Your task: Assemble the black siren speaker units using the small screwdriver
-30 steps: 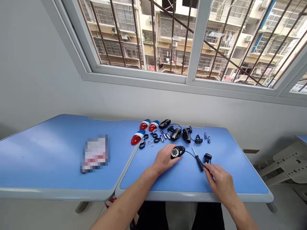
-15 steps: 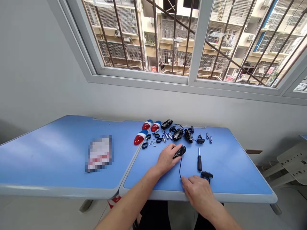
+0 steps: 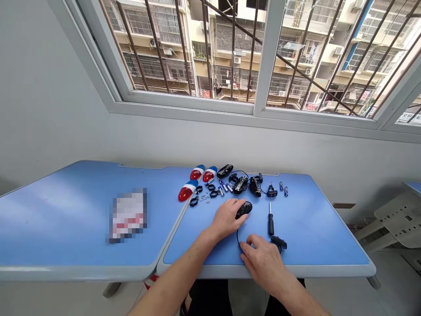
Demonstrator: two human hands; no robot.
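My left hand [image 3: 227, 218] is closed on a small black oval housing [image 3: 244, 210], holding it against the blue table. A thin black cable [image 3: 237, 238] comes from near that housing down to my right hand [image 3: 261, 255], whose thumb and fingers pinch it close to the table's front edge. Beside the right hand lies a black clip-like part [image 3: 279, 242], partly hidden behind the fingers. A screwdriver [image 3: 270, 224] with a black handle lies just beyond it, tip pointing away from me.
Farther back lie several red, white and blue covers [image 3: 188, 190], black housings [image 3: 240, 185] with cables, black clamp rings [image 3: 194, 201], small screws [image 3: 204, 197] and batteries [image 3: 286, 191]. A blurred packet [image 3: 129, 215] rests on the left table. The wall and barred window stand behind.
My right hand has moved left with the cable, which no longer crosses the housing's right part and now runs down beside my left hand. The left hand keeps hold. The view has shifted slightly.
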